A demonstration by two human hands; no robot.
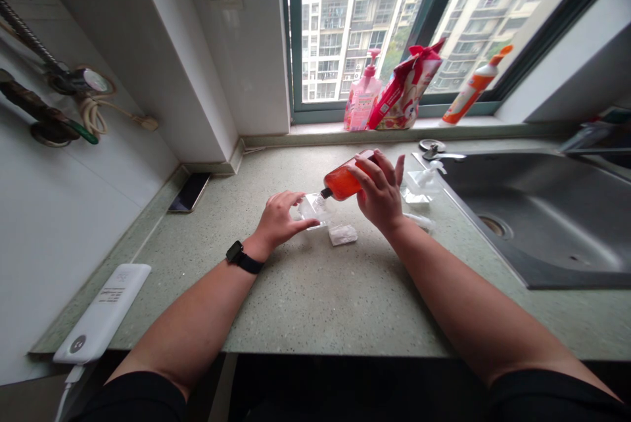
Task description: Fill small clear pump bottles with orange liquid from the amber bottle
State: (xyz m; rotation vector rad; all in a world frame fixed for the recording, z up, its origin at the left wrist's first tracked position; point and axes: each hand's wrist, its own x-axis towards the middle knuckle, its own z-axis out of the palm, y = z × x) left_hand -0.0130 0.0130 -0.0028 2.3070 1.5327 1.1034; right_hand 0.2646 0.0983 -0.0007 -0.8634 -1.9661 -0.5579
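My right hand is wrapped round a red bottle, which is tilted with its black neck down to the left. The neck is at the opening of a clear square container. Thumb and fingers of my left hand hold that container from its left side on the counter. Just right of the container lies a small whitish packet. A clear pump top on a transparent base stands beyond my right hand, near the sink.
A steel sink is at the right. A phone and a white power bank lie at the left. On the windowsill stand a pink pump bottle, a red bag and an orange bottle.
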